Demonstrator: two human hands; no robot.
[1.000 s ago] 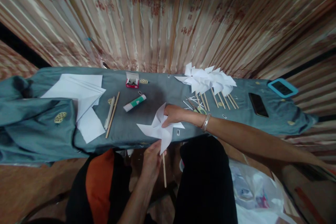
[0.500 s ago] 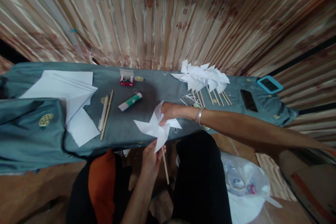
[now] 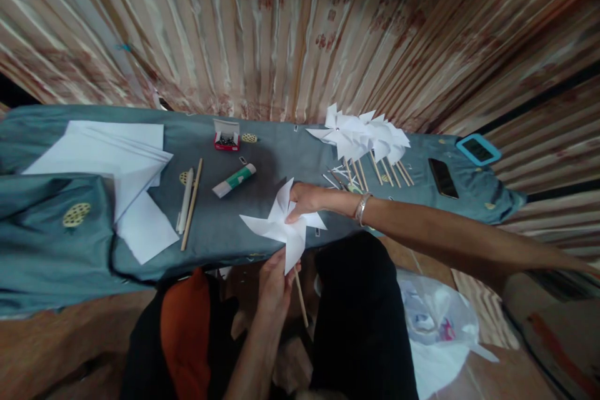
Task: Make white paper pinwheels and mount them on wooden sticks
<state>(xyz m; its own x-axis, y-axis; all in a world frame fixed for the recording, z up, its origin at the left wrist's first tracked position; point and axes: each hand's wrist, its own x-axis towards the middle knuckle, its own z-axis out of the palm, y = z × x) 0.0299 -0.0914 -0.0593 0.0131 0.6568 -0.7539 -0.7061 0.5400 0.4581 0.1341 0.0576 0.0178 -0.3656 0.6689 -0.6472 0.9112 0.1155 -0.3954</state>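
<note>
A white paper pinwheel (image 3: 294, 242) with pointed blades is between my hands, over the table's front edge. My left hand (image 3: 275, 278) is closed around its wooden stick (image 3: 301, 300) just under the lowest blade; the stick's free end slants down past my fingers. On the pinwheel's centre presses my right hand (image 3: 304, 199), its thumb on the front and the fingers partly hidden behind the paper. A silver bracelet (image 3: 362, 207) circles the right wrist. Just beyond the pinwheel lies a green-and-white glue stick (image 3: 234, 180).
White paper sheets (image 3: 145, 225) lie at the left, beside a pen (image 3: 185, 203) and a wooden stick (image 3: 192, 203). A red box of pins (image 3: 227, 137) stands open. Finished pinwheels (image 3: 365, 134), paper scraps (image 3: 344, 180), a phone (image 3: 443, 178) and a blue-framed device (image 3: 479, 150) are to the right.
The pinwheel and both hands have shifted very slightly right in view, with the lowest blade and stick moved a little. The grip of each hand looks the same.
</note>
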